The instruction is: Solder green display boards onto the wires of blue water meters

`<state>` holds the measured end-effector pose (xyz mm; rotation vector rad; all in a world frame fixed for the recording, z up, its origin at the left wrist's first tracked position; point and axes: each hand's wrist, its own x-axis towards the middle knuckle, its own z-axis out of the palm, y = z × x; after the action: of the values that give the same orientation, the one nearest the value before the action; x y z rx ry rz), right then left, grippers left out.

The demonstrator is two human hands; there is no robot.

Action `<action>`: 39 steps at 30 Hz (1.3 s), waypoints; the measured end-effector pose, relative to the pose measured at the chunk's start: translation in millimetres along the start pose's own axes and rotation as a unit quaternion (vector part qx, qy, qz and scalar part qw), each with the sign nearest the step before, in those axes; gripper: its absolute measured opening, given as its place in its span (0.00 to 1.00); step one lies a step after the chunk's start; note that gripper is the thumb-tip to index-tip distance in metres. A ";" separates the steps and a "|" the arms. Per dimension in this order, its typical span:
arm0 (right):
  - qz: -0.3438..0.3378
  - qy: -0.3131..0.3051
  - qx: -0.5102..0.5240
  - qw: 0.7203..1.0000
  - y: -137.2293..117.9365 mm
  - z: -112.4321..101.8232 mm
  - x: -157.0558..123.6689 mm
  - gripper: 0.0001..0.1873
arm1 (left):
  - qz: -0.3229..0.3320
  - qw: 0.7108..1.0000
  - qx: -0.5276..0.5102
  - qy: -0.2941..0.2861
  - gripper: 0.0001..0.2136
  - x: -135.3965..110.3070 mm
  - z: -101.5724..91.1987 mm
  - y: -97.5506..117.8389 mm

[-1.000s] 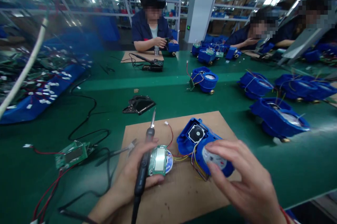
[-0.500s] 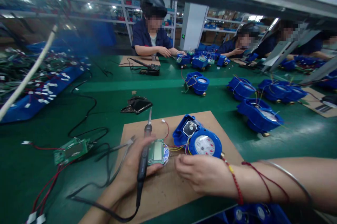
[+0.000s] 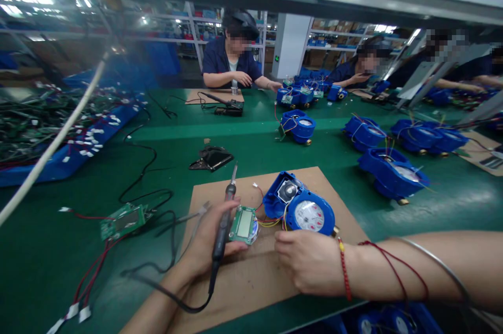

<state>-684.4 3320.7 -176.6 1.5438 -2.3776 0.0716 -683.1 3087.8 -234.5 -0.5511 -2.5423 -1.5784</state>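
Note:
My left hand (image 3: 206,242) grips a black soldering iron (image 3: 225,219), tip pointing away, and its fingers rest against a small green circuit board (image 3: 244,224) with a display. Thin coloured wires run from that board to a blue water meter (image 3: 301,208) with a white dial, lying on a brown cardboard mat (image 3: 259,276). My right hand (image 3: 310,260) lies on the mat just in front of the meter with fingers curled; whether it holds anything is hidden. Red string bracelets and a thin bangle circle that wrist.
Another green board (image 3: 123,220) with red leads and black cables lies left on the green bench (image 3: 78,250). A black holder (image 3: 212,157) sits behind the mat. Several blue meters (image 3: 393,171) stand at right. A blue tray (image 3: 66,158) of wired parts is far left. People work across the bench.
My right hand came off the meter's dial and dropped to the mat in front of it, the forearm now crossing the lower right. The left hand kept the iron.

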 end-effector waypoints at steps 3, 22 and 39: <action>-0.123 -0.034 0.035 0.991 4.3 -21.6 8.1 0.10 | 0.015 1.000 -0.024 0.009 0.35 2.1 -4.8 -0.5; 0.077 0.026 0.431 0.899 -2.5 -17.5 17.8 0.12 | 0.080 0.962 -0.051 0.256 0.16 -35.5 29.7 90.7; 0.144 0.163 0.401 0.890 -19.7 13.3 8.8 0.02 | 0.115 0.958 0.158 0.210 0.15 -42.1 30.9 65.6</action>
<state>-673.0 3302.0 -189.2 1.2674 -2.3734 1.4138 -617.6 3130.6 -204.5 -0.4018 -2.2447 -1.0478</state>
